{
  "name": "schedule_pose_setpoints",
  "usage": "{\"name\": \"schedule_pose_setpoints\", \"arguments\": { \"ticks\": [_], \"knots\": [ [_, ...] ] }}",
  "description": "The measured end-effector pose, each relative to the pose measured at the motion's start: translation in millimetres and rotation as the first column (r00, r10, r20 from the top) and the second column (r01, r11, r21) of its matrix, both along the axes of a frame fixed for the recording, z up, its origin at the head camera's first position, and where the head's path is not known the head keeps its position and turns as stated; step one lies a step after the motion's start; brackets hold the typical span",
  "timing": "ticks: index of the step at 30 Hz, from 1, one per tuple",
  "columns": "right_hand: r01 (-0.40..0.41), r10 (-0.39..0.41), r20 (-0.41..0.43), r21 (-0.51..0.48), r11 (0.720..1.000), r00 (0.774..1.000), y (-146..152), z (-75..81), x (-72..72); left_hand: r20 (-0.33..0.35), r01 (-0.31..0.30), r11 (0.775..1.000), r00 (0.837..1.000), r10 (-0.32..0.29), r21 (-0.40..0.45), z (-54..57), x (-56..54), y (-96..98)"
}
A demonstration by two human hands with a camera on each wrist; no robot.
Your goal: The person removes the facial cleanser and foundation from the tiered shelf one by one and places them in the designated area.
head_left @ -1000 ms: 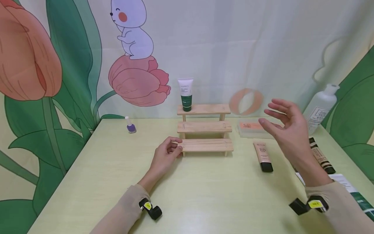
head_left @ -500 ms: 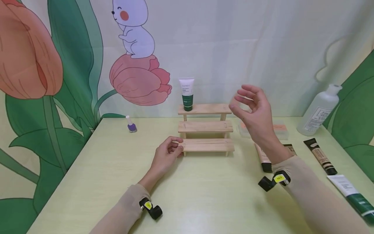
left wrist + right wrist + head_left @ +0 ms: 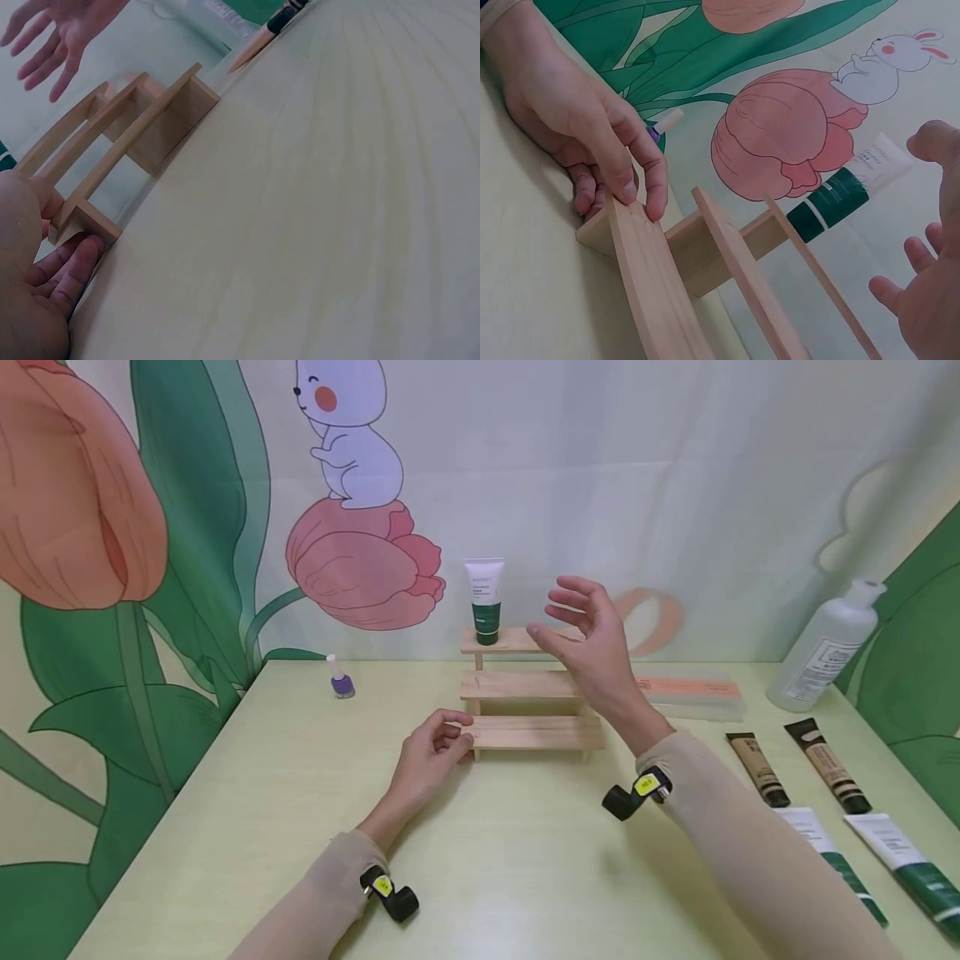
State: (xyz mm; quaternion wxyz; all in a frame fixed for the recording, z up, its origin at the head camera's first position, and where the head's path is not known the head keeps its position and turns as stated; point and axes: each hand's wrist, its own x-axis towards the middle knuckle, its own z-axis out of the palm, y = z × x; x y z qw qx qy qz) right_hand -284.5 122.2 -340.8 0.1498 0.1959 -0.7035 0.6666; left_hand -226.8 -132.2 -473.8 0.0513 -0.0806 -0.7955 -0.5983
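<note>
A three-step wooden display stand (image 3: pixel 536 735) stands on the table. Its lowest step is pinched at the left end by my left hand (image 3: pixel 429 762), with the thumb on the front, as the right wrist view also shows. On the left of the top step stands a white and green squeeze tube (image 3: pixel 486 602), cap down. My right hand (image 3: pixel 588 647) is raised with spread, slightly bent fingers and holds nothing. In the head view it overlaps the stand's right side, to the right of that tube, and covers part of the upper two steps.
Purple nail polish (image 3: pixel 342 683) stands at the left. Rightward are a flat clear box (image 3: pixel 693 690), a white bottle (image 3: pixel 825 647), brown tubes (image 3: pixel 827 766) and green-white tubes (image 3: pixel 907 872) lying down. A peach tube (image 3: pixel 255 46) shows in the left wrist view. A printed curtain hangs behind.
My right hand has swept left from above the things at the right to the stand's right side, uncovering the tubes there. The left hand keeps its hold on the lowest step.
</note>
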Motion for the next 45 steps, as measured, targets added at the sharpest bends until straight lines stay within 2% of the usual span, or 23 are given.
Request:
{"name": "schedule_pose_setpoints", "arguments": {
  "ticks": [13, 18, 35, 45],
  "knots": [
    [-0.029, 0.029, 0.019, 0.007, 1.0, 0.999, -38, -3.8, -33.0, -0.006, -0.002, 1.0, 1.0, 0.002, -0.015, 0.2, -0.2, -1.9],
    [-0.036, 0.036, 0.031, 0.003, 0.999, 0.999, -48, -5.6, -39.9, 0.0, 0.001, 1.0, 1.0, -0.001, 0.006, 0.5, 1.0, -1.8],
    [-0.065, 0.063, 0.091, 0.019, 0.998, 0.994, -65, -8.5, -46.4, 0.002, 0.003, 1.0, 1.0, -0.003, 0.022, 0.8, 0.3, -2.5],
    [-0.021, 0.014, 0.114, 0.059, 0.998, 0.993, -70, -9.1, -49.1, 0.003, 0.008, 1.0, 1.0, -0.008, 0.021, -0.9, 0.6, -1.7]
  ]
}}
